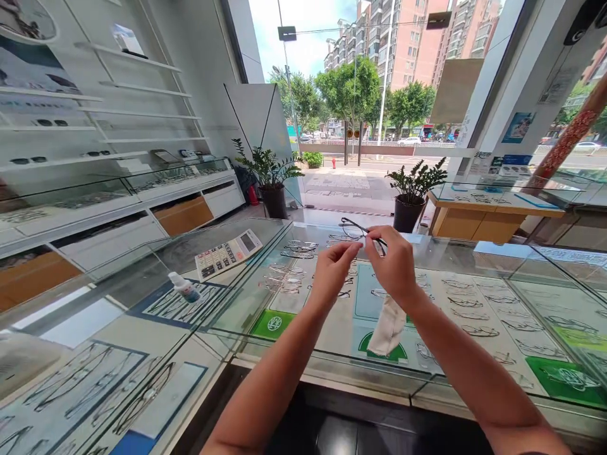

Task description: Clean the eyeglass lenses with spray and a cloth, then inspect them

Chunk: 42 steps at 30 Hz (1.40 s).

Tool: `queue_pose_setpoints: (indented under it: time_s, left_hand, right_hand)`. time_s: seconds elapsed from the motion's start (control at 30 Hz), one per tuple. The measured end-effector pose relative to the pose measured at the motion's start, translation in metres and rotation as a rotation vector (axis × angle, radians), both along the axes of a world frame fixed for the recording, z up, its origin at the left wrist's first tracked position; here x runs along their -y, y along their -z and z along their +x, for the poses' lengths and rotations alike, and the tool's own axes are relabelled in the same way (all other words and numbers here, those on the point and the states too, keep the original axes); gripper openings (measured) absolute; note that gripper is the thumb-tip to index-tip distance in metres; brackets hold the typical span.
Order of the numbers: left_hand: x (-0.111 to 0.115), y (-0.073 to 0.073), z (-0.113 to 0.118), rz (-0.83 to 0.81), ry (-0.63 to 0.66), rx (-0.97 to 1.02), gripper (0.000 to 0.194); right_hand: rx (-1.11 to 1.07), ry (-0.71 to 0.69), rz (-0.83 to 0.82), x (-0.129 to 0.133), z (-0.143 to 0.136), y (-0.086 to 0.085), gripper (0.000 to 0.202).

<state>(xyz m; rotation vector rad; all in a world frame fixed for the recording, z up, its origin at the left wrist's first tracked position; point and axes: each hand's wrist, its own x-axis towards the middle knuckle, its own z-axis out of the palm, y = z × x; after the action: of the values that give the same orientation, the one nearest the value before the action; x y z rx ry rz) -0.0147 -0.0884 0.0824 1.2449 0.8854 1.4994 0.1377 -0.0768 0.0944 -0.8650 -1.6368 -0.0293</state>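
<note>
A pair of dark-rimmed glasses (353,228) is held up over the glass display counter (303,344). My right hand (391,262) pinches the glasses near one side, with a dark temple arm by its fingers. Just left of it, my left hand (334,272) is closed, thumb and fingertips pressed together near the lower edge of the glasses; whether anything is between them is too small to tell. A pale cloth (387,325) lies on the counter beneath my right forearm.
On the left of the counter are a calculator (228,254) and a small white bottle (184,287). Rows of glasses (467,302) show under the glass. Beyond stand two potted plants (272,177), side display cases and a glass front facing the street.
</note>
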Motion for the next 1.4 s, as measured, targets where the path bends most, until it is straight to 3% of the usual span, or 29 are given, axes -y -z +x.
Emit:
queue_pose_setpoints:
  time_s: [0.1, 0.2, 0.33, 0.4, 0.5, 0.63, 0.7, 0.8, 0.97, 1.17, 1.4]
  left_hand:
    - [0.011, 0.023, -0.013, -0.166, 0.027, 0.139, 0.047]
    - [0.024, 0.045, -0.026, -0.229, -0.009, 0.173, 0.05]
    - [0.031, 0.058, -0.053, -0.214, -0.081, 0.058, 0.051]
    - [0.024, 0.053, -0.075, -0.164, -0.097, -0.097, 0.05]
    - [-0.002, 0.032, -0.116, -0.051, -0.11, -0.447, 0.045]
    - [-0.055, -0.001, -0.162, 0.118, -0.136, -1.158, 0.032]
    - [-0.083, -0.01, -0.175, 0.14, -0.134, -1.498, 0.032]
    - [-0.117, -0.008, -0.182, 0.109, -0.114, -1.711, 0.028]
    - [-0.148, 0.016, -0.179, 0.047, -0.05, -1.876, 0.023]
    - [-0.159, 0.034, -0.179, 0.032, 0.014, -1.982, 0.023]
    - [-0.162, 0.033, -0.183, 0.059, -0.001, -2.007, 0.028]
  right_hand:
    - [0.177, 0.073, 0.083, 0.017, -0.029, 0.034, 0.015]
    - [0.234, 0.083, 0.043, 0.034, -0.049, 0.06, 0.017]
    - [0.216, -0.069, -0.055, 0.05, -0.059, 0.069, 0.022]
    - [0.215, -0.147, -0.093, 0.049, -0.052, 0.065, 0.02]
    - [0.224, -0.154, -0.119, 0.031, -0.028, 0.06, 0.014]
    - [0.187, 0.018, -0.136, -0.008, 0.011, 0.073, 0.03]
    - [0.167, 0.078, -0.179, -0.022, 0.023, 0.085, 0.034]
    - [0.165, 0.089, -0.205, -0.03, 0.028, 0.098, 0.038]
    - [0.176, 0.065, -0.204, -0.027, 0.025, 0.101, 0.041]
    - [0.198, 0.052, -0.197, -0.025, 0.024, 0.101, 0.041]
    - [0.202, 0.036, -0.232, -0.022, 0.017, 0.103, 0.04]
